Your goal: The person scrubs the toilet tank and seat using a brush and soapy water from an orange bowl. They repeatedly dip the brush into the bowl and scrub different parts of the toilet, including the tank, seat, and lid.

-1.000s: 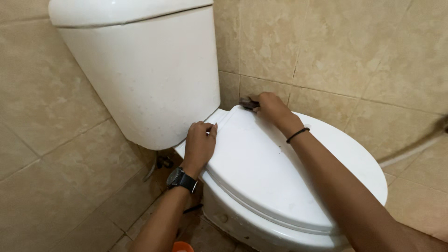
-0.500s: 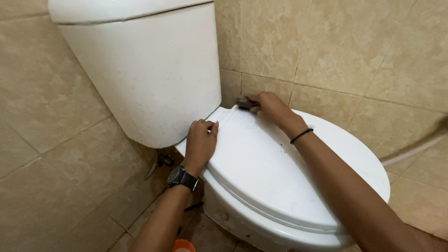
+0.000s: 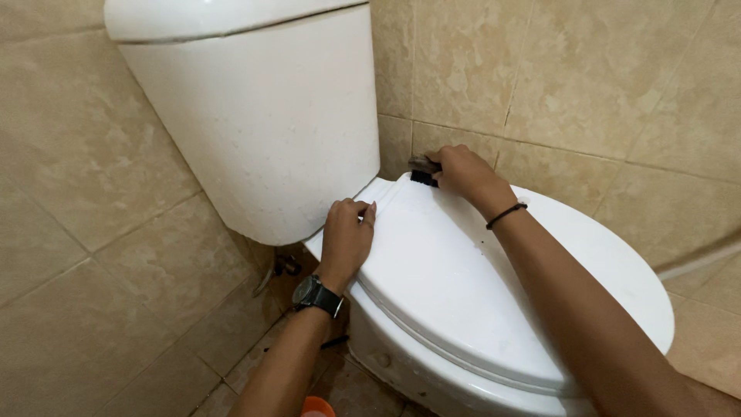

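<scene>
we see a white toilet with its lid [image 3: 494,286] down, so whatever is in the bowl is hidden from us. behind it on the left stands the white cistern [image 3: 262,123], its cover on, so we cannot tell what it holds.

our left hand [image 3: 347,239] lies on the near left corner of the lid's far edge, fingers curled over the rim, the grip closed on that edge just below the cistern. a dark wristwatch [image 3: 318,296] sits on that wrist.

our right hand [image 3: 463,171] is at the far edge of the lid, close to the tiled wall [image 3: 587,85], with the grip clamped on a small dark brush [image 3: 422,171]. the brush's black bristles touch the lid's far corner, beside the cistern's right side. a thin black band [image 3: 506,215] circles the right wrist, and the right forearm crosses over the lid from the near right.

beige tiles cover the wall on both sides. low on the left, under the cistern, a metal water valve [image 3: 287,266] shows against the wall. at the near bottom edge an orange object [image 3: 318,407] peeks in on the floor; we cannot tell what it is.
</scene>
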